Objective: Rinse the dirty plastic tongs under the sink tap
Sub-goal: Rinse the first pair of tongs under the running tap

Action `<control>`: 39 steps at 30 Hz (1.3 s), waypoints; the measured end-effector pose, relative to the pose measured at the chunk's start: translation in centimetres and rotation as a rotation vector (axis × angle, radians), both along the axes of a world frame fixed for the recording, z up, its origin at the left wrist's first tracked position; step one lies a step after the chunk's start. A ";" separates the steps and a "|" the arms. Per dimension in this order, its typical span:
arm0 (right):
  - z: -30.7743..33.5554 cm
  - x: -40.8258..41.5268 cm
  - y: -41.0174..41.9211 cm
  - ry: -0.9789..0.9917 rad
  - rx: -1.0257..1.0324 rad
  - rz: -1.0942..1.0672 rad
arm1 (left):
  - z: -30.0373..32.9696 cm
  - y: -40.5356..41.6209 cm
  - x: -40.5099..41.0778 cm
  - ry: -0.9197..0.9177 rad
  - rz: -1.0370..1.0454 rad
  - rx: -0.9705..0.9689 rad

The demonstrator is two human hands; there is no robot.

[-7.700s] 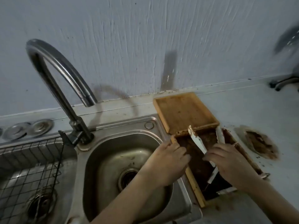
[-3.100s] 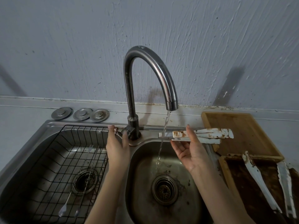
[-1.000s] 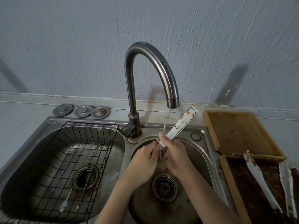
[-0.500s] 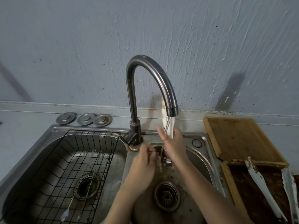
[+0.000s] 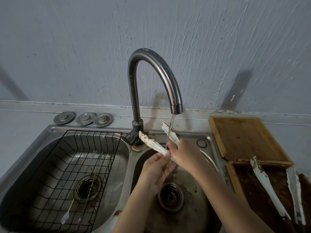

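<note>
Over the right basin of the steel sink point(image 5: 208, 137), the curved tap point(image 5: 151, 69) runs a thin stream onto white stained tongs point(image 5: 152, 142), arms splayed. The right hand point(image 5: 184, 154) grips them; the left hand point(image 5: 155, 170) pinches the hinge end.

tap point(image 5: 156, 78) arching over right basin point(image 5: 198, 214), wire rack point(image 5: 70, 165) filling left basin, wooden trays point(image 5: 244, 137) crowding rt counter

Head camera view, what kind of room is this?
Likely a home kitchen: a double steel sink with a running tap, wooden trays on the counter, and hands rinsing tongs.
</note>
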State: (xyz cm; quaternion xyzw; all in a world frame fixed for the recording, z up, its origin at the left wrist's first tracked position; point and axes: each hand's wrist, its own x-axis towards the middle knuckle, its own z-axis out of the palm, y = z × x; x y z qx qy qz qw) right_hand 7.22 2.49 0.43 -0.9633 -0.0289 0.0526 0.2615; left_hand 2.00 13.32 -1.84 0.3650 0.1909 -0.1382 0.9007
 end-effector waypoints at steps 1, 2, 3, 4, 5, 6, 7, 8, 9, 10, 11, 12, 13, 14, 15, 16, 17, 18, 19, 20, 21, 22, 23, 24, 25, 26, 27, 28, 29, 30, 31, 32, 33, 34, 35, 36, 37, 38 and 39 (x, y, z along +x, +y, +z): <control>0.1 -0.2 0.0 -0.027 0.014 0.024 | 0.0 -0.1 0.1 0.000 0.016 -0.015; 0.2 -0.5 0.0 -0.051 0.040 0.049 | 0.0 -0.1 0.3 -0.007 0.034 -0.030; 0.1 -0.9 0.0 -0.069 0.068 0.072 | 0.1 0.0 0.5 -0.017 0.049 -0.047; 0.1 -1.3 0.0 -0.080 0.088 0.094 | 0.2 0.0 0.6 -0.023 0.057 -0.061; 0.1 -1.8 -0.2 -0.078 0.099 0.108 | 0.3 0.1 0.6 -0.020 0.055 -0.069; 0.1 -2.1 -0.5 -0.070 0.099 0.112 | 0.5 0.1 0.7 -0.006 0.043 -0.077; 0.1 -2.3 -0.8 -0.059 0.088 0.106 | 0.6 0.0 0.7 0.022 0.026 -0.088; 0.1 -2.5 -1.3 -0.049 0.063 0.098 | 0.7 -0.1 0.7 0.054 0.005 -0.101; 0.1 -2.6 -1.7 -0.041 0.032 0.094 | 0.6 -0.3 0.6 0.081 -0.018 -0.106; 0.1 -2.7 -2.1 -0.034 0.005 0.091 | 0.5 -0.5 0.5 0.094 -0.044 -0.098; 0.2 -2.7 -2.4 -0.027 -0.011 0.088 | 0.4 -0.8 0.4 0.094 -0.070 -0.077; 0.2 -2.7 -2.7 -0.019 -0.015 0.083 | 0.2 -1.1 0.3 0.081 -0.095 -0.057; 0.3 -2.7 -2.9 -0.006 -0.012 0.078 | 0.1 -1.3 0.3 0.063 -0.115 -0.044; 0.3 -2.6 -3.1 0.013 -0.003 0.077 | 0.1 -1.4 0.2 0.051 -0.132 -0.039; 0.3 -2.6 -3.3 0.036 0.005 0.080 | 0.2 -1.5 0.2 0.051 -0.143 -0.036; 0.3 -2.6 -3.4 0.055 0.006 0.085 | 0.3 -1.3 0.3 0.065 -0.152 -0.033; 0.3 -2.7 -3.6 0.061 0.000 0.089 | 0.4 -1.1 0.4 0.091 -0.157 -0.025; 0.3 -2.7 -3.7 0.058 -0.005 0.090 | 0.5 -0.9 0.6 0.122 -0.159 -0.015; 0.2 -2.8 -3.8 0.055 -0.004 0.090 | 0.5 -0.7 0.7 0.147 -0.164 0.002; 0.2 -2.9 -3.8 0.053 -0.001 0.091 | 0.5 -0.6 0.7 0.162 -0.175 0.027; 0.2 -2.9 -3.8 0.051 -0.001 0.096 | 0.4 -0.5 0.7 0.167 -0.192 0.056; 0.1 -3.0 -3.8 0.049 -0.006 0.102 | 0.3 -0.5 0.6 0.165 -0.214 0.089; 0.1 -3.0 -3.9 0.050 -0.013 0.113 | 0.1 -0.5 0.5 0.156 -0.238 0.119; 0.1 -3.1 -4.1 0.058 -0.019 0.126 | -0.2 -0.5 0.3 0.143 -0.262 0.142; 0.1 -3.2 -4.3 0.070 -0.021 0.140 | -0.4 -0.4 0.2 0.130 -0.283 0.156; 0.2 -3.2 -4.5 0.083 -0.015 0.151 | -0.6 -0.3 0.0 0.122 -0.303 0.164; 0.2 -3.3 -4.7 0.093 -0.006 0.157 | -0.7 -0.1 -0.1 0.119 -0.321 0.169; 0.2 -3.5 -4.9 0.096 0.002 0.161 | -0.7 0.1 -0.2 0.125 -0.335 0.167; 0.2 -3.6 -5.0 0.092 0.004 0.164 | -0.7 0.3 -0.3 0.140 -0.341 0.159; 0.2 -3.8 -5.0 0.084 0.002 0.165 | -0.7 0.4 -0.3 0.158 -0.337 0.148; 0.2 -3.9 -4.9 0.070 -0.001 0.166 | -0.7 0.5 -0.3 0.169 -0.328 0.139; 0.1 -4.1 -4.9 0.051 -0.005 0.166 | -0.7 0.4 -0.2 0.173 -0.317 0.136; 0.1 -4.2 -4.8 0.028 -0.005 0.163 | -0.8 0.4 -0.2 0.173 -0.302 0.137; 0.0 -4.3 -4.7 0.005 -0.004 0.159 | -0.8 0.2 -0.2 0.169 -0.290 0.138; -0.1 -4.3 -4.7 -0.016 -0.005 0.157 | -0.8 0.1 -0.2 0.165 -0.277 0.142; -0.1 -4.4 -4.7 -0.035 -0.008 0.155 | -0.9 0.1 -0.2 0.158 -0.266 0.146; -0.2 -4.5 -4.7 -0.049 -0.010 0.152 | -1.0 0.0 -0.3 0.149 -0.258 0.151; -0.4 -4.6 -4.7 -0.057 -0.010 0.154 | -1.0 0.1 -0.4 0.137 -0.256 0.159; -0.4 -4.7 -4.8 -0.063 -0.012 0.159 | -1.0 0.2 -0.5 0.121 -0.259 0.167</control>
